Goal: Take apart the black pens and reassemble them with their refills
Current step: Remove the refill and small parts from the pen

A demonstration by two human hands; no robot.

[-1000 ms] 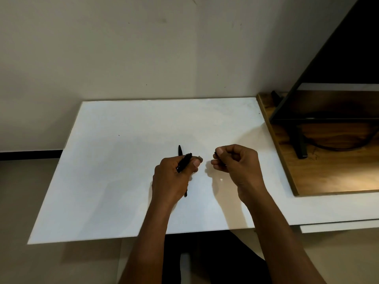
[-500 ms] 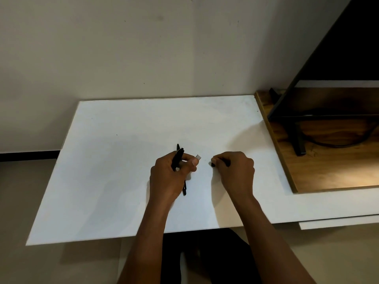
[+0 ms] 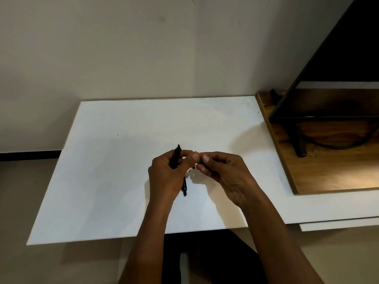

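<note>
My left hand [image 3: 168,173] is closed around a black pen barrel [image 3: 175,157] whose upper end sticks out above the fingers. Under that hand a second black pen [image 3: 184,186] lies on the white board [image 3: 123,171], its lower end showing below my palm. My right hand [image 3: 223,171] has its fingertips pinched together against the left thumb and forefinger, holding a small pen part that the fingers hide. Both hands hover just above the board's middle.
A wooden shelf [image 3: 328,177] abuts the board's right edge, carrying a black metal stand [image 3: 299,140] and a dark cable [image 3: 338,145]. A plain wall rises behind the board. The board's front edge overhangs the floor near my arms.
My right hand has lifted off the board and moved left until its fingertips meet the left hand's. The left hand has kept its hold on the pen barrel.
</note>
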